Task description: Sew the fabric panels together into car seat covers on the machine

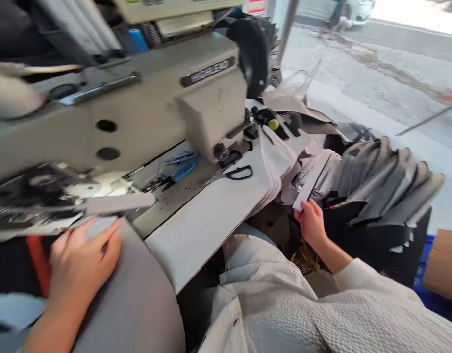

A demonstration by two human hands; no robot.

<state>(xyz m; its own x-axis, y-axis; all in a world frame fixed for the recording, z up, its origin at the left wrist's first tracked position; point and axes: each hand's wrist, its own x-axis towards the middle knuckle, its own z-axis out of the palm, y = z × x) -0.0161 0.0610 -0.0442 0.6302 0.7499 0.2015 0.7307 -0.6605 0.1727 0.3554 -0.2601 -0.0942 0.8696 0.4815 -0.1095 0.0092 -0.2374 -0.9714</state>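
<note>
My left hand (84,262) lies on a large grey fabric panel (134,294), fingers outstretched and slightly apart, close to the needle area of the sewing machine (148,98). The panel curves down over the near table edge. Out to the right, my right hand (312,223) pinches the lower end of a narrow white strip (310,186) with a dark line along one edge. Behind that strip sits crumpled clear plastic (327,171). What lies under my left fingertips is hidden.
Black-handled scissors (238,172) and blue thread snips (180,172) rest on the machine bed. White curved strips (272,166) hang over the table's (207,211) right edge. Folded grey pieces (388,176) are stacked at right, near a cardboard box (442,264).
</note>
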